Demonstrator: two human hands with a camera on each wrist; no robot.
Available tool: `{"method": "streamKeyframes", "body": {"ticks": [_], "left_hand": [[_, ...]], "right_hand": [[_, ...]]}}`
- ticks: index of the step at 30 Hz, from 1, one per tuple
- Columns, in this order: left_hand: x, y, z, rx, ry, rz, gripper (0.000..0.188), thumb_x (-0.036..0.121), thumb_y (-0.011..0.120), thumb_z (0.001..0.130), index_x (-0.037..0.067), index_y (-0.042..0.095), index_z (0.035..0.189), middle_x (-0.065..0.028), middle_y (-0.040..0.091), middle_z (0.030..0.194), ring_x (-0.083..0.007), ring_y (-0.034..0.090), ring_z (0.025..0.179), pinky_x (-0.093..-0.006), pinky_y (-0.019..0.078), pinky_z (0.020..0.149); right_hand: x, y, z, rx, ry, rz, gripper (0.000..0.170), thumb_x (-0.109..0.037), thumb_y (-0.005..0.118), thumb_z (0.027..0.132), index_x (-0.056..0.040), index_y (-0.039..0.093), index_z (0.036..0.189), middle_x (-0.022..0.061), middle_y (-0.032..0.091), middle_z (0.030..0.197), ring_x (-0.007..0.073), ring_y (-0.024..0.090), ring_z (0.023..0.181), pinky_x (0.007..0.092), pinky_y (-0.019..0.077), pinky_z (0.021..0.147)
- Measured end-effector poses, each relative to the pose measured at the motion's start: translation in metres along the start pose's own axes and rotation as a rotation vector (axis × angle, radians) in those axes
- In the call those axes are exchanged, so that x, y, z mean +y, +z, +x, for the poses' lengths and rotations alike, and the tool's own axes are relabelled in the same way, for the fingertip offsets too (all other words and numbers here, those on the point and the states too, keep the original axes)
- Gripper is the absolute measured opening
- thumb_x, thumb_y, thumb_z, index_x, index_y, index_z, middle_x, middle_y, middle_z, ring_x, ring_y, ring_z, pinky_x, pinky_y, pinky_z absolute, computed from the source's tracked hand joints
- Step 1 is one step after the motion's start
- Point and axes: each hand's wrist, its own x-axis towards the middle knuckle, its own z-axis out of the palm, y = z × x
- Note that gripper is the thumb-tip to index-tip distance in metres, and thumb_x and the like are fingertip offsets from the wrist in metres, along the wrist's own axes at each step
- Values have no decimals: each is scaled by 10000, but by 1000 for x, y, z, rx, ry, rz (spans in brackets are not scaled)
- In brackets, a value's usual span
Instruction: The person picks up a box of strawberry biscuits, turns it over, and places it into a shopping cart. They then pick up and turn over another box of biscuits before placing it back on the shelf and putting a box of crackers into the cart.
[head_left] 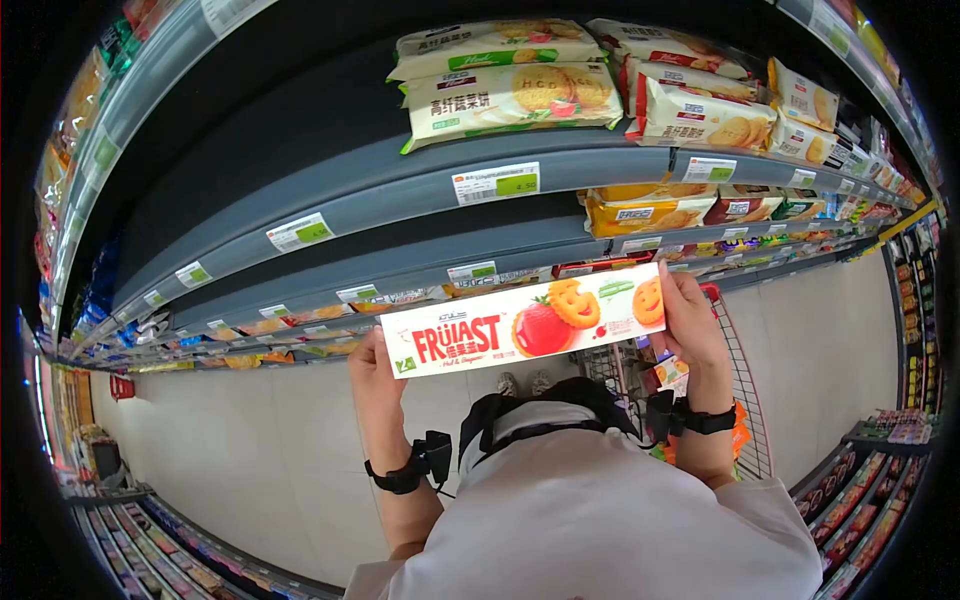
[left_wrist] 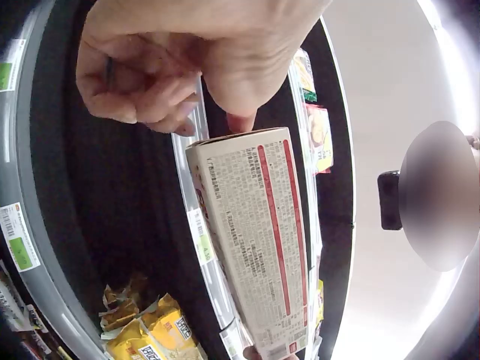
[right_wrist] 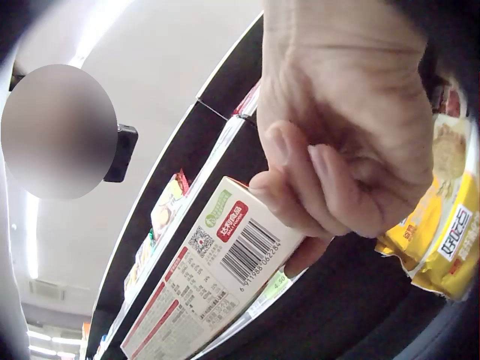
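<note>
A long white biscuit box (head_left: 445, 345) printed FRÜIAST, with a strawberry and smiling biscuits on its front, is held level before the shelves. My left hand (head_left: 377, 378) pinches its left end. At the other end my right hand (head_left: 694, 325) grips the box, fingers curled behind the edge. In the left wrist view the text-covered side of the box (left_wrist: 247, 240) shows below my left hand (left_wrist: 180, 60). The right wrist view has my right hand (right_wrist: 349, 127) at the end of the box (right_wrist: 217, 270) beside a barcode.
Bagged biscuits (head_left: 510, 100) line the upper shelf, with price tags (head_left: 495, 184) along its edge. Yellow biscuit packs (head_left: 645, 215) lie on the shelf below. A shopping cart (head_left: 745, 385) with goods stands at my right. Low racks (head_left: 860, 500) stand behind on the tiled floor (head_left: 270, 450).
</note>
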Motion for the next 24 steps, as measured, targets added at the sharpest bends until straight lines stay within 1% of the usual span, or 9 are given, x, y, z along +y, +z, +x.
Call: {"method": "streamKeyframes", "body": {"ticks": [1, 3, 4, 5, 10, 16, 19, 20, 24], "left_hand": [[0, 3, -1, 10, 0, 0, 412, 375, 456, 987, 7, 626, 913, -23, 620, 725, -54, 564, 621, -195, 421, 529], [1, 13, -1, 6, 297, -88, 380, 363, 446, 992, 24, 606, 1054, -35, 626, 912, -78, 579, 809, -221, 455, 685], [3, 8, 0, -88, 345, 8, 387, 365, 422, 998, 42, 572, 1149, -55, 614, 1035, -112, 573, 948, -258, 455, 813], [7, 11, 0, -75, 350, 9, 387, 365, 422, 998, 42, 572, 1149, -55, 614, 1035, -112, 573, 948, -258, 455, 813], [3, 16, -9, -182, 203, -316, 443, 356, 361, 1015, -3, 553, 1188, -78, 623, 1087, -132, 579, 1019, -278, 457, 881], [2, 15, -11, -140, 75, -432, 508, 412, 407, 986, -37, 489, 1208, -148, 604, 1120, -187, 626, 953, -312, 531, 807], [3, 15, -11, -137, 64, -468, 536, 424, 404, 984, -41, 465, 1243, -157, 593, 1134, -204, 620, 968, -316, 527, 824], [7, 19, -11, -125, 64, -511, 474, 428, 408, 986, 1, 550, 1133, -89, 621, 1040, -143, 608, 959, -266, 495, 816], [4, 19, -12, -24, 17, -459, 519, 456, 414, 975, -12, 504, 1181, -120, 597, 1097, -173, 594, 998, -290, 497, 836]], "right_hand": [[-1, 1, -1, 40, 6, 31, 586, -481, 367, 986, -10, 588, 715, 34, 515, 446, 51, 385, 289, 174, 252, 270], [9, -8, 2, -16, 2, -21, 577, -481, 379, 982, -3, 589, 738, 36, 525, 467, 60, 399, 291, 177, 252, 263], [9, -6, 1, 6, 14, -1, 570, -484, 389, 978, -1, 587, 751, 37, 529, 478, 64, 404, 292, 179, 254, 262], [8, -4, 1, 27, 25, 20, 564, -488, 400, 973, 2, 585, 763, 38, 533, 488, 69, 410, 293, 181, 256, 260], [15, -2, 4, 273, 62, 95, 564, -474, 419, 971, 7, 587, 729, 41, 543, 497, 75, 430, 295, 184, 258, 254], [19, -10, 4, 101, 1, 29, 558, -420, 428, 983, -21, 593, 629, 46, 548, 474, 77, 430, 284, 187, 270, 258], [25, -11, 5, 115, -13, 24, 532, -344, 424, 996, -32, 585, 597, 38, 522, 439, 72, 418, 281, 190, 262, 263], [29, -14, 6, 89, -37, 0, 525, -321, 423, 997, -34, 578, 586, 36, 507, 423, 71, 412, 283, 194, 257, 267], [23, -12, 4, -2, -88, -54, 545, -314, 422, 998, -21, 581, 567, 38, 487, 399, 69, 385, 290, 210, 275, 302]]}}
